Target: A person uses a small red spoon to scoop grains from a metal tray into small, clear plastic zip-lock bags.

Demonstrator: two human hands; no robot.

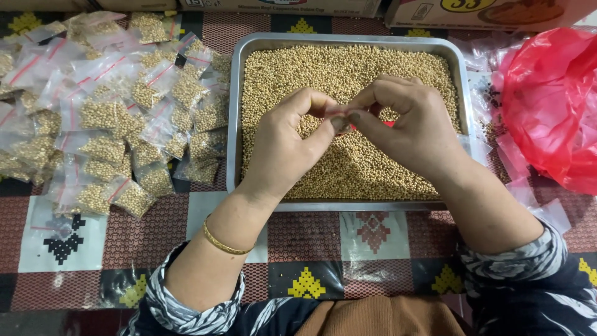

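1. Small clear pouch with a red strip (376, 124): we pinch it between both hands, above the middle of the tray; only a sliver of it shows between the fingers.
2. Left hand (287, 140): our thumb and forefinger are closed on the pouch's left edge, the remaining fingers curled.
3. Right hand (407, 127): our fingertips are closed on the pouch's right edge, touching the left thumb.
4. Metal tray (234, 118): rectangular, filled almost level with small tan seeds (348, 74); it lies on a patterned tablecloth (311, 239).
5. Filled pouches (118, 118): a loose heap of seed-filled clear pouches with red strips, just beside the tray's left wall.
6. Red plastic bag (550, 99): crumpled, to the right of the tray, with empty clear pouches (522, 180) around it.
7. Gold bangle (224, 242): on our left wrist.
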